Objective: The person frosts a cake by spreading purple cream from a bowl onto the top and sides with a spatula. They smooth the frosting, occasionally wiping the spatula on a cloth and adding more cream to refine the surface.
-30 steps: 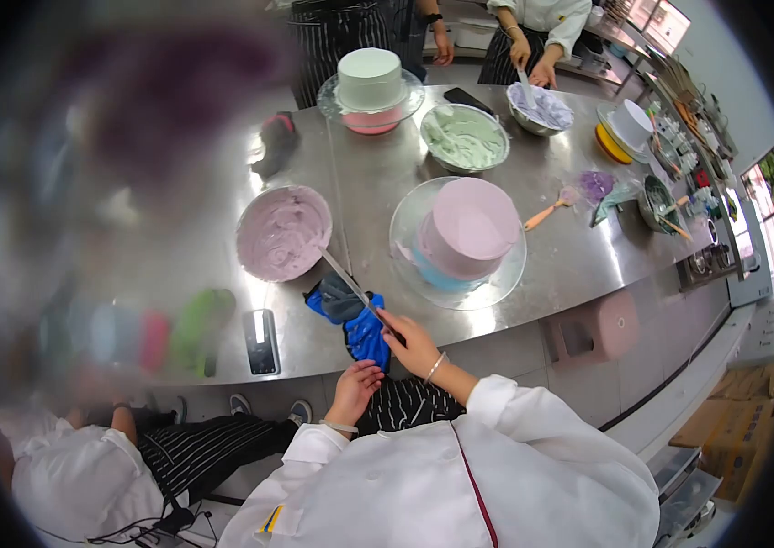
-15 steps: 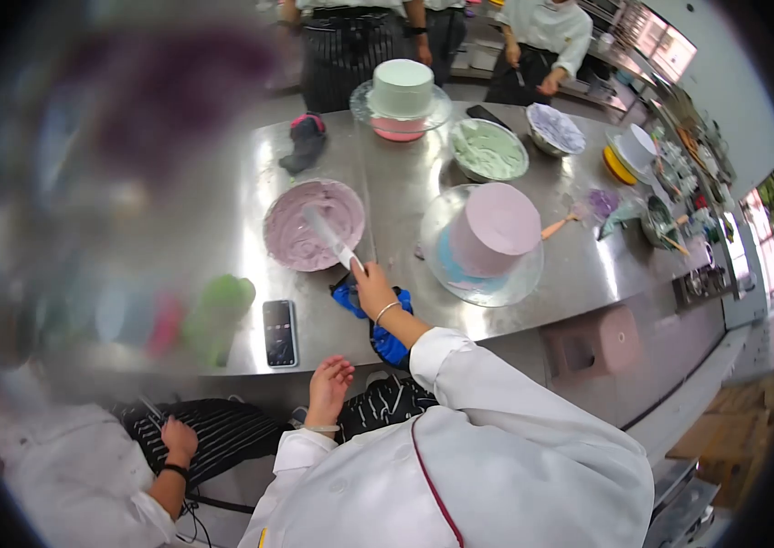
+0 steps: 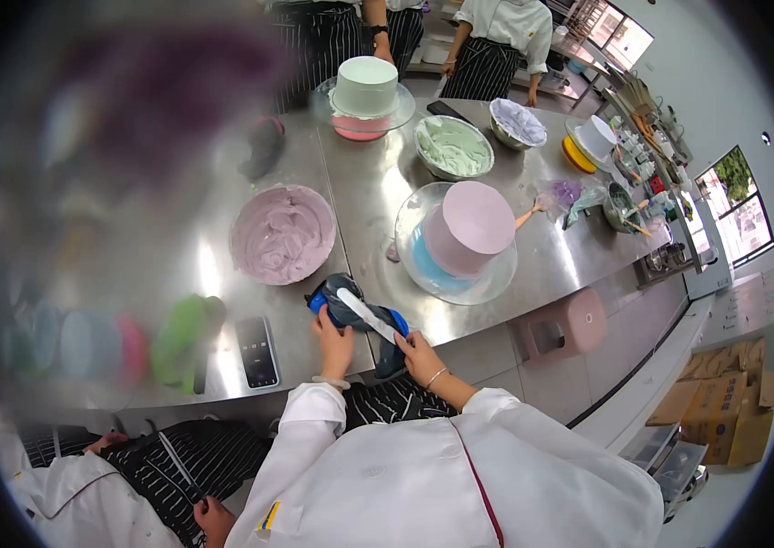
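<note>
My right hand (image 3: 424, 361) grips the handle of an icing spatula (image 3: 367, 315), whose blade points up and left across a dark grey and blue cloth (image 3: 343, 290). My left hand (image 3: 335, 345) holds the left part of that cloth at the table's front edge. Pale cream shows on the blade. Beyond the cloth, to the left, stands a bowl of pinkish-mauve cream (image 3: 283, 236) with a swirled surface. To the right, a smooth mauve-coated cake (image 3: 471, 228) sits on a clear turntable (image 3: 414, 265) with a blue base.
A phone (image 3: 257, 353) lies left of my hands. Farther back are a pale green cake (image 3: 365, 87), a bowl of green cream (image 3: 454, 148) and a bowl of lilac cream (image 3: 519, 123). A pink stool (image 3: 565, 324) stands under the table's right side. Co-workers stand behind the table and at left.
The spatula has moved from over the cream bowl down to the cloth in my right hand. My left hand has come up from below the table edge and taken hold of the cloth.
</note>
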Motion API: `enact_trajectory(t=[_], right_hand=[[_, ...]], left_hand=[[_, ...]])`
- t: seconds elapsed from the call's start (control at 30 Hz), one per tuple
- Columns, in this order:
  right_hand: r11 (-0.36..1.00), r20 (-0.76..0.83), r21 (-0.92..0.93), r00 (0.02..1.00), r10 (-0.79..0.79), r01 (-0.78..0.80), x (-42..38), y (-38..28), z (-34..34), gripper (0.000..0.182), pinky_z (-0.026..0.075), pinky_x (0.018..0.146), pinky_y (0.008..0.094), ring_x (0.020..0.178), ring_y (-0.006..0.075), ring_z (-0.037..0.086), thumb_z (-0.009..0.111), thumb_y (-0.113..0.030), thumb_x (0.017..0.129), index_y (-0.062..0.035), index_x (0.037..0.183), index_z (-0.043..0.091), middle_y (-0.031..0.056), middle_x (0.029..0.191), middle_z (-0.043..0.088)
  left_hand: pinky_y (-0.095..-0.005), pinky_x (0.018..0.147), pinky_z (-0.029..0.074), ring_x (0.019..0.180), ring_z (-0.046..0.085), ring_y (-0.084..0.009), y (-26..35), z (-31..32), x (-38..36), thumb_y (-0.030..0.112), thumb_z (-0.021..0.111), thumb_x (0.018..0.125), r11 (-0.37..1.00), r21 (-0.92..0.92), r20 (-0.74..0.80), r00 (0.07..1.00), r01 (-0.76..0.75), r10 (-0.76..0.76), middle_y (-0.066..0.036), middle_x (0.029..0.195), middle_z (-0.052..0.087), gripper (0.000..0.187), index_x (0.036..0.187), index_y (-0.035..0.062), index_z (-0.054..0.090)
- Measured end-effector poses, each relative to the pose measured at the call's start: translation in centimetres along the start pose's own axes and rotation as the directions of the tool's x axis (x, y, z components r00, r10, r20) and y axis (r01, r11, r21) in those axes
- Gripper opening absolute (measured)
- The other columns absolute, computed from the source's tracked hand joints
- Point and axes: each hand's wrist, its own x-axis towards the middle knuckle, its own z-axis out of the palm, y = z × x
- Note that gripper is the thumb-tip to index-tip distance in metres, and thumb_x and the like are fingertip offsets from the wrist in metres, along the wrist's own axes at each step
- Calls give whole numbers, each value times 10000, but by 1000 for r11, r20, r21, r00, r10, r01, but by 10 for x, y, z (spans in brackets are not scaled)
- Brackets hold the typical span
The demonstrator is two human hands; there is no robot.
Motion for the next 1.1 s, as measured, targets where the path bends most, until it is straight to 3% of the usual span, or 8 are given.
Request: enact_trajectory(t=[0.13,0.33,0.4,0.47,0.53,0.73,0.9,1.1], right_hand=[[969,77,-66,967,242,-237,23,-3,4,397,425,732,379,827,324,502,453,-19,752,-63,1146,446,173,922,414],[828,122,-245,831,542,-504,47,-17,26,331,475,616,410,664,359,583,389,-123,823,-87,1151,372,196,938,538],[963,196,-244,978,-70,118,37,25,54,267,472,636,405,741,309,598,457,-197,796,-79,1029,514,167,862,594],[961,381,-243,897,222,-134,61,-16,21,268,458,666,426,821,326,570,447,-207,801,-62,1015,519,202,948,546],[936,266,-296,925,271,-189,56,-24,15,421,458,615,443,724,364,564,424,-168,796,12,1167,340,238,1073,418],[939,251,-334,953,169,-79,34,-10,10,504,481,612,424,746,367,570,397,-59,785,32,1252,231,242,1170,316],[959,384,-261,899,209,-112,5,-17,-58,391,460,710,421,828,409,535,360,-34,790,-2,1180,337,268,1188,344],[986,379,-134,915,142,-97,-51,40,-107,489,471,661,373,773,315,548,507,-33,694,-97,1168,402,128,1094,413]], left_hand=[[-367,631,390,695,509,-317,-10,-2,23,35,502,757,997,38,-11,998,-62,63,-168,723,516,112,856,20,451],[-354,671,395,750,516,-262,25,-28,4,136,529,761,863,457,275,957,-216,94,-129,805,522,160,896,56,495],[-356,659,381,748,506,-253,17,-8,7,143,524,751,821,463,310,929,-335,205,-109,784,511,140,873,75,514],[-357,648,367,746,497,-244,9,23,5,151,520,741,790,346,349,851,-506,392,-88,763,501,124,850,94,533],[-358,636,353,744,487,-235,5,40,12,159,516,731,730,223,363,750,-646,553,-67,741,490,112,828,114,552],[-347,647,348,812,468,-244,23,31,11,124,508,709,635,343,374,720,-693,584,-92,853,459,171,880,111,515],[-373,634,365,771,500,-248,70,28,7,155,508,744,513,711,387,877,-481,286,-86,788,522,126,846,102,557],[-386,784,368,952,458,-285,100,73,-7,152,557,751,817,420,239,916,-395,321,-156,1004,476,506,1172,-44,359]])
